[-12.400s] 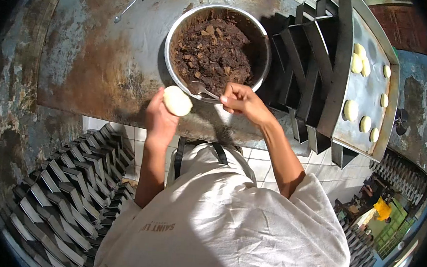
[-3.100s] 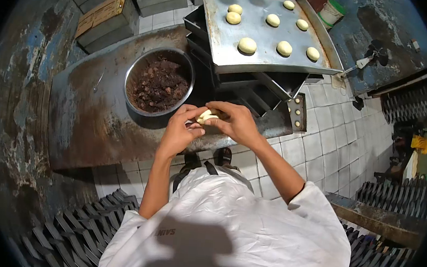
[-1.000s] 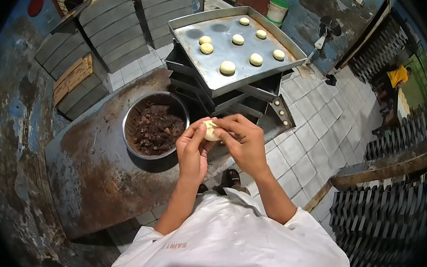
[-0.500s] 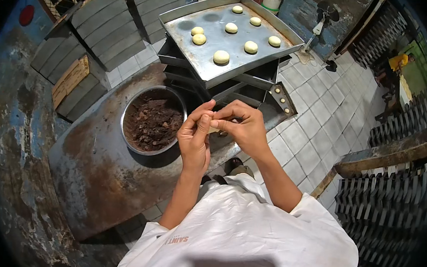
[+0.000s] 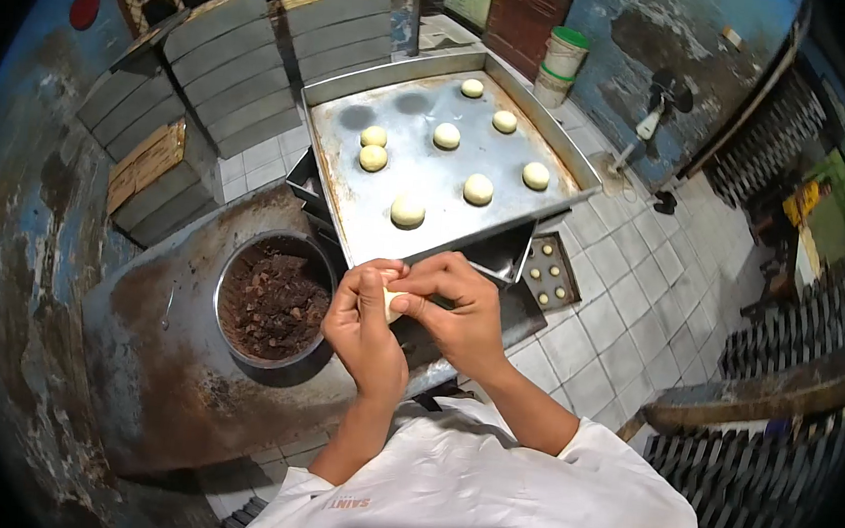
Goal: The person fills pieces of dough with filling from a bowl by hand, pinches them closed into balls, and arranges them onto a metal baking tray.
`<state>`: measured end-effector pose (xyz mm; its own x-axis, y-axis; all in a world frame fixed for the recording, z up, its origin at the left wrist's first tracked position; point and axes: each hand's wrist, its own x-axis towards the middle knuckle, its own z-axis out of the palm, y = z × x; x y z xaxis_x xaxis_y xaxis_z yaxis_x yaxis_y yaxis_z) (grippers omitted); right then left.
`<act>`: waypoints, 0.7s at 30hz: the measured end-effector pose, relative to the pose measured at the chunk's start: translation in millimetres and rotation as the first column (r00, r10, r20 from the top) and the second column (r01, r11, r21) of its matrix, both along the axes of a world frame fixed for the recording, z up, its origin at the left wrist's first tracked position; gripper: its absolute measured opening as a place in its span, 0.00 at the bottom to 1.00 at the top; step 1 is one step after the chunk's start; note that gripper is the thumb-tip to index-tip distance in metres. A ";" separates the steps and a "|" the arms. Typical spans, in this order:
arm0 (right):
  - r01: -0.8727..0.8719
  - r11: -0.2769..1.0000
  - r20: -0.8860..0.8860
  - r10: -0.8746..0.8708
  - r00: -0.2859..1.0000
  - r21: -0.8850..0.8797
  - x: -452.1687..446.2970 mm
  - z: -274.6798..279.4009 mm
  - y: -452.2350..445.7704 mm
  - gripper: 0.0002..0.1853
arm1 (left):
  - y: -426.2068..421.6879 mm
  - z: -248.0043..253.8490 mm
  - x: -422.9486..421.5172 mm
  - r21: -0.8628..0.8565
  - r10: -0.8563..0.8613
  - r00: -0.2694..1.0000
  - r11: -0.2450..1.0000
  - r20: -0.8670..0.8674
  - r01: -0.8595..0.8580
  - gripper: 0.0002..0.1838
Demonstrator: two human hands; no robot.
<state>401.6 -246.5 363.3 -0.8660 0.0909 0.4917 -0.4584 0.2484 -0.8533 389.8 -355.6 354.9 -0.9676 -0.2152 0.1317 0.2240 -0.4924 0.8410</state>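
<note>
A small piece of pale dough (image 5: pixel 392 307) sits pinched between my two hands, mostly covered by the fingers. My left hand (image 5: pixel 366 327) is closed around its left side. From the right, the thumb and fingertips of my right hand (image 5: pixel 454 304) press on it. Just beyond them, a large metal tray (image 5: pixel 347 216) carries several round dough balls (image 5: pixel 478 189), two of them touching at the left. Left of my hands stands a metal bowl (image 5: pixel 222 323) holding dark brown, crumbly filling (image 5: pixel 276 297).
The tray rests on stacked trays above a stained metal table (image 5: pixel 155 382). A smaller tray of dough balls (image 5: pixel 553 274) lies lower, to the right. Grey stacked boxes (image 5: pixel 224 70) line the back left, a lidded bucket (image 5: pixel 563 57) the back. Far right, a person in yellow (image 5: pixel 805 200) is visible.
The view has tilted up, so the tray and bowl appear lower and more of the lower tray shows. My hands stay together, and more of the dough between them is visible.
</note>
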 end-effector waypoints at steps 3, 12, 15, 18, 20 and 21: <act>-0.171 0.904 0.298 0.300 0.906 -0.391 -18.7 6.4 31.3 0.23 | 12.9 7.7 -6.4 -0.274 -0.067 0.974 0.962 -0.217 0.005 0.19; -0.744 0.665 0.692 0.570 0.443 -0.071 -127.5 52.3 119.7 0.24 | 6.5 14.5 -24.9 -0.546 -0.001 0.955 0.820 -0.298 -0.169 0.22; -0.480 0.681 0.359 0.325 0.875 0.553 -237.6 51.5 132.6 0.22 | -35.7 -11.5 -8.0 -0.498 0.253 0.945 0.805 -0.205 -0.323 0.16; -0.022 0.620 -0.186 0.269 0.945 0.784 -356.2 -12.1 153.6 0.28 | -69.5 -42.5 21.4 -0.534 0.467 0.879 0.720 -0.098 -0.442 0.13; -0.194 0.406 0.113 0.214 0.970 0.893 -393.3 -53.9 172.3 0.33 | -82.6 -51.1 49.5 -0.553 0.544 0.837 0.678 -0.065 -0.484 0.12; -0.137 0.543 -0.039 0.299 0.953 0.828 -397.6 -80.1 178.2 0.25 | -91.5 -53.7 62.2 -0.575 0.613 0.789 0.631 -0.041 -0.521 0.11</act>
